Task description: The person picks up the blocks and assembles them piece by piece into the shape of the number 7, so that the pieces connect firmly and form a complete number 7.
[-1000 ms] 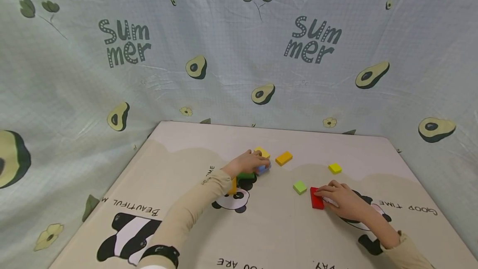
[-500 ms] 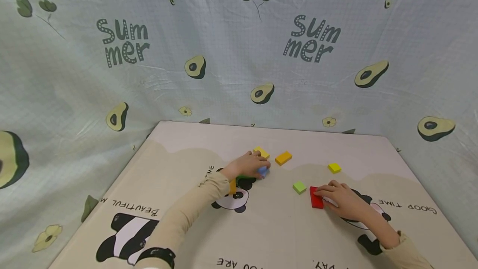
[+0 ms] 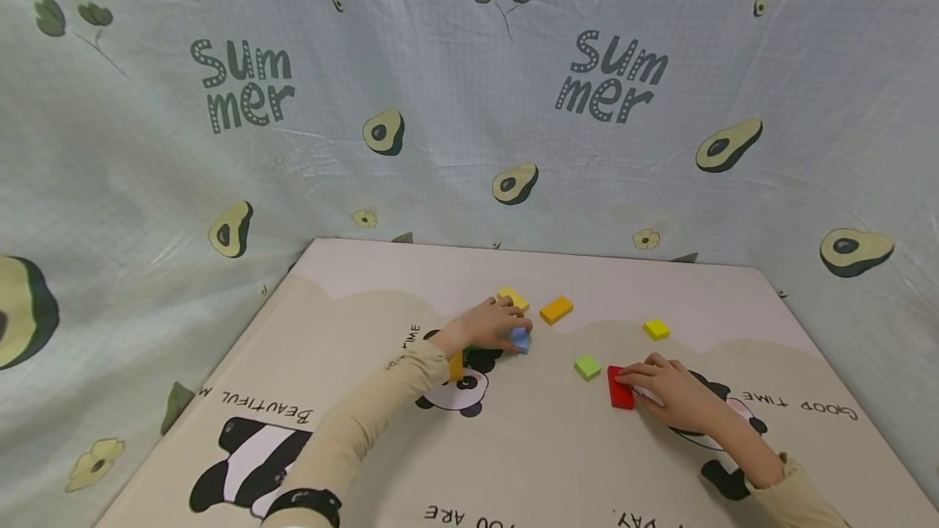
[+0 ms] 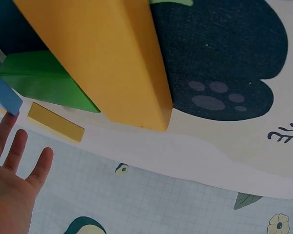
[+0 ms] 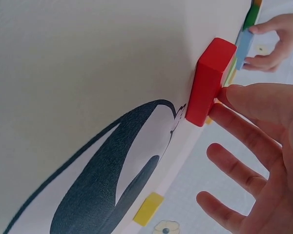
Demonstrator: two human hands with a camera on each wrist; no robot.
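Note:
My left hand (image 3: 487,324) grips a blue block (image 3: 521,339) by its ends, thumb and finger also showing on it in the right wrist view. Beside it, partly hidden under the hand, lies a green block (image 4: 49,85). An orange block (image 4: 102,63) is close to the camera in the left wrist view. A yellow block (image 3: 513,298) sits just beyond the left hand. My right hand (image 3: 678,393) touches a red block (image 5: 210,80) with its thumb and fingertips along one side. The other fingers of that hand stretch out loosely.
A light orange block (image 3: 557,310) lies behind the blue one. Between the hands is a lime green block (image 3: 587,367). Farther right sits a small yellow block (image 3: 656,329). The panda-print tablecloth (image 3: 543,463) covers the table, and a printed curtain (image 3: 433,63) hangs behind.
The blue block has turned in my left hand's fingers and shifted slightly toward me. My right hand and the red block have stayed in place.

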